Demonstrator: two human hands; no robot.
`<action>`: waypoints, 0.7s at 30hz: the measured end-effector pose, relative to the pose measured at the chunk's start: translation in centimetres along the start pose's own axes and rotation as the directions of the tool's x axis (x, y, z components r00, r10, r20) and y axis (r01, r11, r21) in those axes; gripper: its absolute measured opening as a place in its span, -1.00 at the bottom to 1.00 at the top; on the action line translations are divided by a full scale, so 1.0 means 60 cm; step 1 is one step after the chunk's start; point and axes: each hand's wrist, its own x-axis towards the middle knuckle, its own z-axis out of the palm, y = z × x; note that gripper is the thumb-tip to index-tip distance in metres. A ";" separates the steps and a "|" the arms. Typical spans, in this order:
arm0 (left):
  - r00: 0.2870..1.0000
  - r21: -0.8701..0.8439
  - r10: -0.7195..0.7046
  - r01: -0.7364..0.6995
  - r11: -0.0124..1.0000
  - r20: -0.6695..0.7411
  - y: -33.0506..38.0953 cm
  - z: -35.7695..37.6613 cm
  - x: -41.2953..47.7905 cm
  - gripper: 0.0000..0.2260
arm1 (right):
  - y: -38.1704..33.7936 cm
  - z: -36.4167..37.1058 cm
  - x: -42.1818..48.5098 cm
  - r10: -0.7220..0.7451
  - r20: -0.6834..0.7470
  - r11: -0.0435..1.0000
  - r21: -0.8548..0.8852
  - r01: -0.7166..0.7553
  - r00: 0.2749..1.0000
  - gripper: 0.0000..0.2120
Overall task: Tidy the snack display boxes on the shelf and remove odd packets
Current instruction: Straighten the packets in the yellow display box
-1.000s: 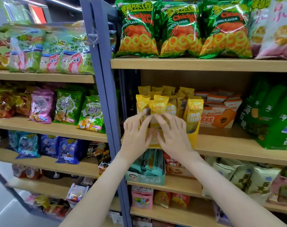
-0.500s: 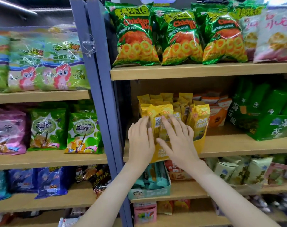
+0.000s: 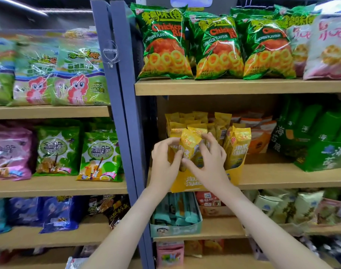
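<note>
Both hands meet at the yellow box [image 3: 182, 183], which stands at the left end of the middle shelf [image 3: 282, 176], its front edge at the shelf's lip. Between them is one yellow packet [image 3: 190, 142], lifted a little above its row and tilted to the right. The left hand [image 3: 162, 162] grips the packet's left side, its fingers [image 3: 165, 146] curled round the edge and the thumb against the front. The right hand [image 3: 212, 164] pinches it from the other side: its thumb reaches across to the packet's lower end, and its curled fingers hook over the top right corner. More yellow packets [image 3: 237, 144] stand upright in the box behind and to the right of the held one. An orange box [image 3: 261, 140] sits just beside the yellow box, with a green box [image 3: 321, 154] farther right. Green bags [image 3: 165, 45] line the shelf above, and a teal box [image 3: 175, 229] stands on the shelf below.
</note>
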 end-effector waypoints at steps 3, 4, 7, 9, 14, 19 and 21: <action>1.000 -0.027 -0.001 0.001 1.000 0.001 0.007 -0.011 0.002 -0.67 | -0.010 -0.014 0.001 0.022 -0.048 0.996 0.089 -0.018 0.999 -0.57; 1.000 -0.033 0.027 -0.027 0.999 0.012 0.011 -0.014 0.004 -0.69 | -0.015 -0.021 0.003 0.031 -0.067 0.991 0.129 -0.022 0.997 -0.57; 0.991 -0.036 0.110 -0.108 0.994 0.080 0.027 -0.019 0.010 -0.69 | -0.036 -0.053 0.014 0.091 -0.056 0.901 0.430 -0.058 0.994 -0.67; 0.982 -0.036 0.117 -0.113 0.993 0.145 0.042 -0.020 0.014 -0.61 | -0.051 -0.080 0.024 0.100 -0.029 0.773 0.631 -0.059 0.995 -0.80; 0.963 -0.071 0.151 -0.138 0.988 0.223 0.084 -0.029 0.018 -0.51 | -0.078 -0.136 0.034 0.104 -0.117 0.642 0.766 0.023 0.988 -0.85; 0.958 -0.121 0.122 -0.093 0.988 0.260 0.128 -0.055 0.017 -0.58 | -0.092 -0.166 0.025 0.127 0.008 0.508 0.859 -0.072 0.992 -0.82; 0.945 -0.180 0.053 0.006 0.984 0.322 0.137 -0.069 0.005 -0.59 | -0.094 -0.163 0.012 0.086 0.155 0.478 0.860 -0.177 0.984 -0.76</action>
